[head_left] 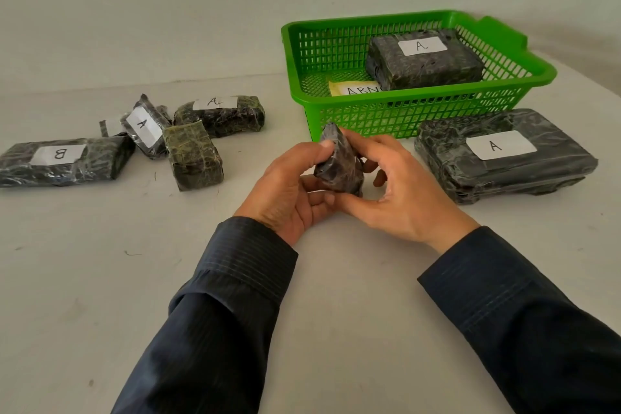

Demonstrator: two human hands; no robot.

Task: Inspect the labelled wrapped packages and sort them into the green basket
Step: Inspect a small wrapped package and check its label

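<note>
A small dark wrapped package (pixel 339 166) is held on end just above the table, in front of the green basket (pixel 339 111). My left hand (pixel 292 190) grips it with the thumb on its upper left edge and fingers underneath. My right hand (pixel 400 193) holds its right side with curled fingers. No label shows on it. Inside the basket lie a large dark package labelled A (pixel 425 59) and a yellow item with a white label (pixel 356 88). Another large package labelled A (pixel 504 155) lies on the table to the basket's right.
To the left on the table sit a package labelled B (pixel 64 160), an unlabelled greenish block (pixel 193 156), a small tilted package marked A (pixel 144 126) and another A package (pixel 220 114). A pale wall rises behind the table.
</note>
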